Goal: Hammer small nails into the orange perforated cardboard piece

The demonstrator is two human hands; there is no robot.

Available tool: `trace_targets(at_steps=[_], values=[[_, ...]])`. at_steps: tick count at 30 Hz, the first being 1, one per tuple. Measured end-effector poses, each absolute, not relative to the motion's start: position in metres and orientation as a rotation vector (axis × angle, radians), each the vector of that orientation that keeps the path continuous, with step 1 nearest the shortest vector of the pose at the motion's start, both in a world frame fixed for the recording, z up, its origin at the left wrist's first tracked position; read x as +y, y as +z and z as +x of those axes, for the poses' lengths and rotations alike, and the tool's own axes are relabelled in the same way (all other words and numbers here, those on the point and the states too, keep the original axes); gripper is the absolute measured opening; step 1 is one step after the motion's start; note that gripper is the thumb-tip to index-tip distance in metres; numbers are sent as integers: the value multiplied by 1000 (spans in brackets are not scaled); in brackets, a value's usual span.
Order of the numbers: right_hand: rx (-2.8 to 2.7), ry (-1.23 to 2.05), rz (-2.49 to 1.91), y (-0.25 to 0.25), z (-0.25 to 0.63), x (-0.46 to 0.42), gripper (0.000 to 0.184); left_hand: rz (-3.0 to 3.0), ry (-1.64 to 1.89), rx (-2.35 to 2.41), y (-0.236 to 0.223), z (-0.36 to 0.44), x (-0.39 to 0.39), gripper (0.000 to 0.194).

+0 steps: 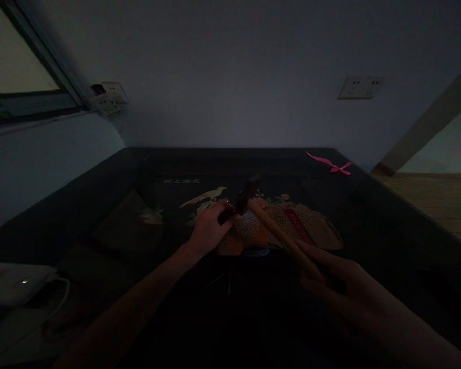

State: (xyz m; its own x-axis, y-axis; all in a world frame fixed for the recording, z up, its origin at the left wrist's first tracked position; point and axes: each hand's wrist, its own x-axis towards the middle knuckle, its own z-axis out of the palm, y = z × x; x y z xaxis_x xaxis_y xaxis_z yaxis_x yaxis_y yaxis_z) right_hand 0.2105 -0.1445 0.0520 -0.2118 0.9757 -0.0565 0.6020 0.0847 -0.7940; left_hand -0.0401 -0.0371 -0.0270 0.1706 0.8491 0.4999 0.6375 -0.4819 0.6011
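Note:
My right hand (334, 277) is closed around the wooden handle of a hammer (274, 228), which slants up to the left. Its dark head rises just beside the fingertips of my left hand (213, 225). The left thumb and fingers are curled together in a pinch; what lies between them is too dark to make out. Beneath the hammer lies a tan, dark-dotted item (269, 218) with a red band, and orange patches show at its left end. A small blue item (256, 252) sits at its near edge.
The dark, glossy tabletop (157, 164) carries a bird-and-flower picture. A pink ribbon (332, 166) lies at the back right. On the left is a white device (17, 282) with a cable. Two thin pale lines (229, 282) show near the middle. Wall sockets (359, 87) are behind.

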Motion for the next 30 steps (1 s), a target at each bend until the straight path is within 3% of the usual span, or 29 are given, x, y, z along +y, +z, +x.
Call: trace_targets(at_steps=[30], values=[[-1894,936,-1505,51,211,-142,49,2181,1167,1422,-25,-41,-37,5]])
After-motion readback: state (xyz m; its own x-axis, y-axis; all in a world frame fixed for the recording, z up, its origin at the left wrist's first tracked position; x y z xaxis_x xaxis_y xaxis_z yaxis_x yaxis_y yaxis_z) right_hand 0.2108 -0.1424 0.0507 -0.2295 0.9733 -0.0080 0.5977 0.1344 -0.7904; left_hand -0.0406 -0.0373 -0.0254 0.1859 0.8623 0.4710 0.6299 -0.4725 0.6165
